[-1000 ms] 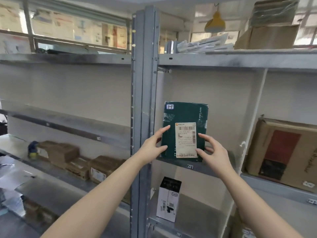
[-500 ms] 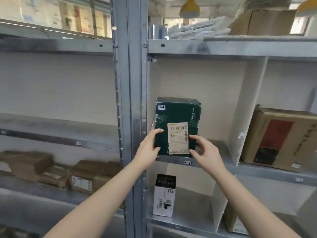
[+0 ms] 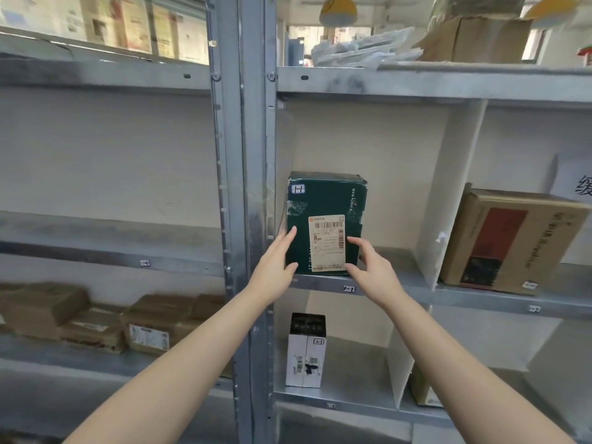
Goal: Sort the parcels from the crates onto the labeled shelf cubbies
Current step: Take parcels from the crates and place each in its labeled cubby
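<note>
dark green parcel (image 3: 323,200), 1 only, stands upright on the shelf (image 3: 400,283) btw 2 hands: left hand (image 3: 275,267) fingers straight on its left edge, right hand (image 3: 373,270) loosely spread, touching lower right front. 1 white box (image 3: 306,357) below, 1 brown carton (image 3: 512,241) right.

You see a dull grey metal shelf (image 3: 323,282), scuffed, and a dark green cardboard parcel (image 3: 326,200) with glossy, wrinkled tape and a matt paper label (image 3: 326,243); beside it, a plain brown cardboard box (image 3: 512,238).
</note>
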`<state>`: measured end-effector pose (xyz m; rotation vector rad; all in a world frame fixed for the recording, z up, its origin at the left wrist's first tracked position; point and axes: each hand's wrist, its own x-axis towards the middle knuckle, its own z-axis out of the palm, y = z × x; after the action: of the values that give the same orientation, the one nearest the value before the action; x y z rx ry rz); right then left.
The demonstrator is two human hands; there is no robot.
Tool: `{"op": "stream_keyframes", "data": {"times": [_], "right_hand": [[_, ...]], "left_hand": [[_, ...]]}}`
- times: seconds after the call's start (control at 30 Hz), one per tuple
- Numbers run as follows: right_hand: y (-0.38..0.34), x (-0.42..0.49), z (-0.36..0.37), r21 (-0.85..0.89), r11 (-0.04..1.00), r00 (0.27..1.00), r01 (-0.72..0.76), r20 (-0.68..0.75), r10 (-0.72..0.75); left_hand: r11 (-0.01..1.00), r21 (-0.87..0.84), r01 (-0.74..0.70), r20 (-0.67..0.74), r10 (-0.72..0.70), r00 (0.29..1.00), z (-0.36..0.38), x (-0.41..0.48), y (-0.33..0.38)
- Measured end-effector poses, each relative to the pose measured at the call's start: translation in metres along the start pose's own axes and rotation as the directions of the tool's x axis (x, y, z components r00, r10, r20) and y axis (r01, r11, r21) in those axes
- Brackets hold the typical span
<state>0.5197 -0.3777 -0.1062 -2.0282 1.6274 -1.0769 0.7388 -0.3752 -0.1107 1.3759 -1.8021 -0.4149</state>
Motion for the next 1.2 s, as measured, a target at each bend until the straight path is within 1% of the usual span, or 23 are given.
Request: {"op": "stream_keyframes", "data": {"times": [0.07,0.23,0.33,0.4,0.5,0.53,0.6,0.77,0.9,1.03,1.13,1.2], "right_hand": [[-0.001,-0.001,-0.003,-0.026,1.0,1.0,-0.016,0.01,0.016],[-0.001,-0.008,-0.004,-0.12,0.993,0.999,0.006,0.054,0.001],[-0.006,-0.013,-0.004,-0.142,0.99,0.999,0.004,0.051,0.003],[-0.005,-0.017,-0.002,-0.172,0.985,1.0,0.004,0.031,0.002],[0.002,-0.032,0.001,-0.25,0.968,1.0,-0.022,-0.002,0.022],[0.004,-0.039,0.002,-0.267,0.963,0.999,-0.033,-0.012,0.031],[0.006,-0.054,0.0,-0.293,0.954,0.998,-0.061,-0.03,0.054],[0.024,-0.099,-0.012,-0.383,0.915,0.992,-0.13,-0.051,0.119],[0.051,-0.14,-0.04,-0.434,0.875,0.977,-0.214,-0.081,0.199],[0.091,-0.188,-0.09,-0.486,0.816,0.949,-0.312,-0.133,0.284],[0.124,-0.232,-0.139,-0.511,0.755,0.91,-0.412,-0.192,0.367],[0.15,-0.266,-0.175,-0.558,0.683,0.879,-0.472,-0.235,0.415]], "left_hand": [[1.0,0.029,0.003,0.027,-0.003,1.0,-0.001,-0.001,0.0],[0.994,0.112,-0.003,0.173,-0.016,0.985,-0.009,-0.001,0.005],[0.994,0.103,0.029,0.184,-0.048,0.982,-0.014,-0.003,0.01],[0.995,0.098,0.03,0.146,-0.045,0.988,-0.012,-0.01,0.01],[0.99,0.14,-0.019,0.098,0.005,0.995,-0.006,-0.03,0.002],[0.983,0.174,-0.051,0.112,0.032,0.993,-0.002,-0.038,-0.002],[0.963,0.24,-0.126,0.184,0.082,0.979,0.008,-0.051,-0.007],[0.893,0.322,-0.316,0.388,0.18,0.904,0.044,-0.073,-0.004],[0.86,0.308,-0.407,0.497,0.219,0.839,0.087,-0.08,0.021],[0.759,0.353,-0.547,0.609,0.258,0.75,0.137,-0.08,0.059],[0.724,0.322,-0.61,0.674,0.277,0.685,0.181,-0.076,0.1],[0.698,0.29,-0.655,0.699,0.313,0.643,0.216,-0.078,0.136]]}}
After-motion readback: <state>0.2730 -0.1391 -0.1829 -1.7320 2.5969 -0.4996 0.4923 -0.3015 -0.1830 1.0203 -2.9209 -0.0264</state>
